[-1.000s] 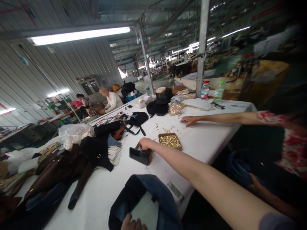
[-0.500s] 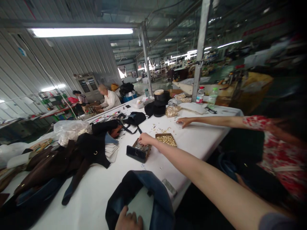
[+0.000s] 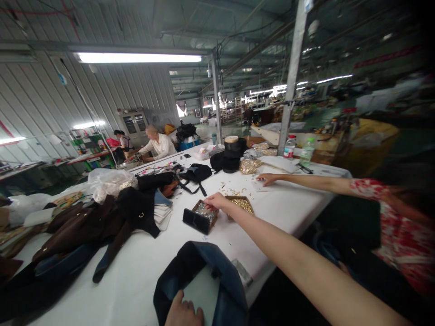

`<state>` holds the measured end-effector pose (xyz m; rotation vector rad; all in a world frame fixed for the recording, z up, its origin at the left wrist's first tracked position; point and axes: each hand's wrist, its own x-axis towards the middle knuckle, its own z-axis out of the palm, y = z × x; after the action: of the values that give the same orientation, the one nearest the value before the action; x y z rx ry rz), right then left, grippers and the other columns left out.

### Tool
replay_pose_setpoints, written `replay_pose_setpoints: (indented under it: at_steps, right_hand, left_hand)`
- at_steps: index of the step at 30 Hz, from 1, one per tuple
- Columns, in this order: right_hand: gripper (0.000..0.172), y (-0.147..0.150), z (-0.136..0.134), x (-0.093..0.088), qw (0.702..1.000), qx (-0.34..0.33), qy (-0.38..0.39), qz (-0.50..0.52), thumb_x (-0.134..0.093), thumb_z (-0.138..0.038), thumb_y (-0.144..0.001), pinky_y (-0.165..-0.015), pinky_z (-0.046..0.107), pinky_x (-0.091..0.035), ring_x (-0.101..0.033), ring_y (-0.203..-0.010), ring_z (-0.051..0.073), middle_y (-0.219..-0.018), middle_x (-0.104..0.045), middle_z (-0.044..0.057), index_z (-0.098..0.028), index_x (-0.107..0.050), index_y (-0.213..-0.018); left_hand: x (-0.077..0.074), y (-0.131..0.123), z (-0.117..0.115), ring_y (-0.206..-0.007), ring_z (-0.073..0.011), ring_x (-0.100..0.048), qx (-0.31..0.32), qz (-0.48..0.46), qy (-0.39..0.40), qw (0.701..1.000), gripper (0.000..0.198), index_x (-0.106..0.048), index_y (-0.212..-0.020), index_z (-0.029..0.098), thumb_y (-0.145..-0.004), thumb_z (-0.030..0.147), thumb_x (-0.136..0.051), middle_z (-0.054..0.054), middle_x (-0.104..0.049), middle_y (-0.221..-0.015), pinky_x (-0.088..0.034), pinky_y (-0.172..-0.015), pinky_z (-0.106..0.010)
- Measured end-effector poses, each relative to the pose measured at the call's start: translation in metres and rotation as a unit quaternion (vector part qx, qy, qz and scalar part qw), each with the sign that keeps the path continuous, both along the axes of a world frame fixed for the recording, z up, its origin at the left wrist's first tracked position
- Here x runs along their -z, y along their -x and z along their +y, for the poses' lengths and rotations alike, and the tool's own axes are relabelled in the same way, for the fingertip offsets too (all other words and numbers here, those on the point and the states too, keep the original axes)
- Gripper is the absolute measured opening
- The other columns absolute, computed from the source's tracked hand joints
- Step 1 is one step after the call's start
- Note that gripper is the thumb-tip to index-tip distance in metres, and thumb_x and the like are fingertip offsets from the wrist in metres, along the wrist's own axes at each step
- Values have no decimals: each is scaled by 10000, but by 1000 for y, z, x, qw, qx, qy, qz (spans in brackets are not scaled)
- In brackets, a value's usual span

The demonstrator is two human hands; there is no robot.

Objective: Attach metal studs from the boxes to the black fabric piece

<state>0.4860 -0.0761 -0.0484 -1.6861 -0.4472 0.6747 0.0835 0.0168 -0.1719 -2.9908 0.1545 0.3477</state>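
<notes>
My right hand is just above a small open box of silver-coloured metal bits. Its fingertips are pinched together; whatever they hold is too small to make out. Beside that box, partly behind my wrist, is a cardboard box of gold-coloured bits. A black phone-like slab leans against the silver box's near side. Close to me, my left hand lies with curled fingers inside an open dark blue cloth piece, over a pale flat panel. What its fingertips grip is hidden.
A co-worker's hand reaches onto the table from the right, near loose gold bits. Dark garments cover the left side. Black rolls, a bag of gold bits and bottles stand farther back. A metal post rises behind.
My right hand has lifted slightly out of the silver bits, fingertips still together. My left hand stays in the blue cloth. The whole view has shifted a little.
</notes>
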Motion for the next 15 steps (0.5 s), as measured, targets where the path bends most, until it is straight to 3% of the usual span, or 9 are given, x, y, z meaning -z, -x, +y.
replay_pose_setpoints:
  at_steps: [5, 12, 15]
  right_hand:
    - [154, 0, -10, 1, 995, -14, -63, 79, -798, -224, -1075, -646, 176, -560, -667, -680, 112, -862, -769, 55, -122, -744, -974]
    - [161, -6, -3, 1, 977, 4, -106, 188, -654, -141, -1165, -716, 166, -635, -714, -701, 88, -908, -758, 30, -108, -716, -1021]
    - [149, -5, -5, -1, 970, 2, -127, 205, -671, -139, -1161, -692, 169, -642, -712, -695, 91, -900, -758, 23, -106, -720, -1023]
  left_hand:
    - [2, -7, -6, -1110, -458, -849, -36, 57, -13, 998, 365, -891, -1221, 106, -1052, 97, -568, -268, -858, -1116, -494, -1222, -722]
    - [-30, -8, -6, -1249, -467, -815, -28, 114, 24, 993, 464, -836, -1382, 113, -1095, 103, -471, -287, -838, -1238, -461, -1271, -714]
    - [-35, -9, -4, -1209, -468, -826, -25, 116, 27, 993, 471, -842, -1362, 96, -1098, 114, -453, -296, -836, -1230, -474, -1260, -720]
